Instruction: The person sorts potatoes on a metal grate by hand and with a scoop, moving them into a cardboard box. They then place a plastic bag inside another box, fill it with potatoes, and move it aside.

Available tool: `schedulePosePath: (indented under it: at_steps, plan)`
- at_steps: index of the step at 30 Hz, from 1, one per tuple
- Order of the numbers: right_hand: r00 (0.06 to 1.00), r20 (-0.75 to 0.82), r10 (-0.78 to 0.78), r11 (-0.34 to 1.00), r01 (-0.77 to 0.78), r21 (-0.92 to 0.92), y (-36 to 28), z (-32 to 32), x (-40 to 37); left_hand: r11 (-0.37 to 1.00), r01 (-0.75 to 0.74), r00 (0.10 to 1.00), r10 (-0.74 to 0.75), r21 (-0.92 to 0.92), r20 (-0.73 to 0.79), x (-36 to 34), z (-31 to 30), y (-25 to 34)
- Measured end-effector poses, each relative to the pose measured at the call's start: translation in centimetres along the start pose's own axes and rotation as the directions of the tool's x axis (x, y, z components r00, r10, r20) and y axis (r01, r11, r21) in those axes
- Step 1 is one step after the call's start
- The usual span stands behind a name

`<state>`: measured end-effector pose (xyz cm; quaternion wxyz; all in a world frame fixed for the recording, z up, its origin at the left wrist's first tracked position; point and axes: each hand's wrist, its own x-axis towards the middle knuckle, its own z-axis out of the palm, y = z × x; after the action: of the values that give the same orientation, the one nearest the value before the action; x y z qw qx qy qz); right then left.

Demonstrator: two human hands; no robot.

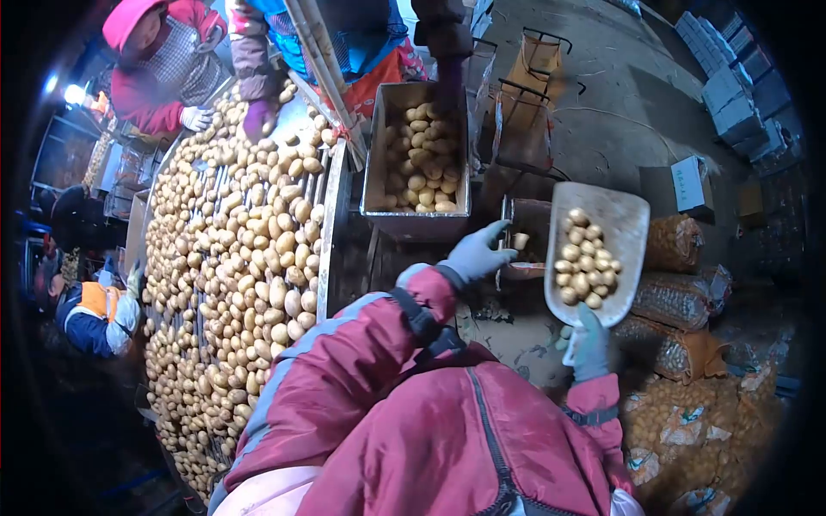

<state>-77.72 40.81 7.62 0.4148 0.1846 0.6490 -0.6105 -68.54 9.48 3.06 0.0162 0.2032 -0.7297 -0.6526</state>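
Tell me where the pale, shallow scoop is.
In the head view, the pale, shallow scoop is right of centre, gripped in the gloved right hand, with potatoes in it and full mesh sacks to its right.

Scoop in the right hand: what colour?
The scoop is pale greyish white, seen in the head view.
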Motion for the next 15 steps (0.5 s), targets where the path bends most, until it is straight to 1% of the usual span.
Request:
schedulePosePath:
  at_steps: [2,3,4,6,8,9,10,12,13,14,15]
  plan:
    - [1.0,-0.016,0.012,1.0,-0.012,0.016,0.3,-2.2,0.7,0.996,-0.079,0.997,0.08,0.046,-0.017,1.3,1.2,-1.6]
    - [0.999,-0.053,-0.01,0.999,0.012,0.042,0.6,-2.6,0.9,0.993,-0.072,0.997,0.074,0.092,-0.018,1.0,0.8,-2.3]
    - [0.995,-0.09,-0.031,0.997,0.037,0.067,0.7,-2.7,1.1,0.992,-0.07,0.997,0.072,0.101,-0.016,0.0,-0.3,-1.9]
    - [0.995,-0.099,-0.032,0.993,0.042,0.108,0.9,-2.2,1.4,0.928,-0.031,0.985,0.091,0.37,-0.144,-2.5,-3.1,-1.2]
    - [0.999,-0.038,0.035,0.994,-0.031,0.107,1.5,-1.3,2.3,0.889,-0.013,0.955,0.146,0.458,-0.257,-4.7,-6.4,-5.1]
    - [0.998,0.003,0.057,0.991,-0.057,0.119,1.7,-0.6,2.8,0.824,0.102,0.913,0.144,0.557,-0.381,-6.5,-7.8,-5.8]
    - [0.996,-0.007,0.084,0.99,-0.083,0.117,1.3,0.9,2.7,0.744,0.227,0.853,0.16,0.629,-0.497,-8.4,-9.4,-6.5]
    - [0.997,0.038,0.072,0.996,-0.074,0.047,1.3,2.9,3.5,0.578,0.189,0.843,0.32,0.794,-0.434,-12.2,-14.6,-8.8]
    - [0.996,0.066,0.059,0.997,-0.062,0.046,1.3,4.0,3.9,0.58,0.19,0.841,0.321,0.792,-0.436,-14.0,-15.9,-9.5]
    - [0.991,0.104,0.085,0.995,-0.089,0.042,1.2,4.8,4.6,0.537,0.244,0.865,0.255,0.807,-0.431,-16.0,-17.0,-10.2]
    - [0.991,0.116,0.071,0.997,-0.075,0.03,1.1,5.7,5.0,0.491,0.292,0.883,0.191,0.821,-0.428,-17.8,-17.6,-10.9]
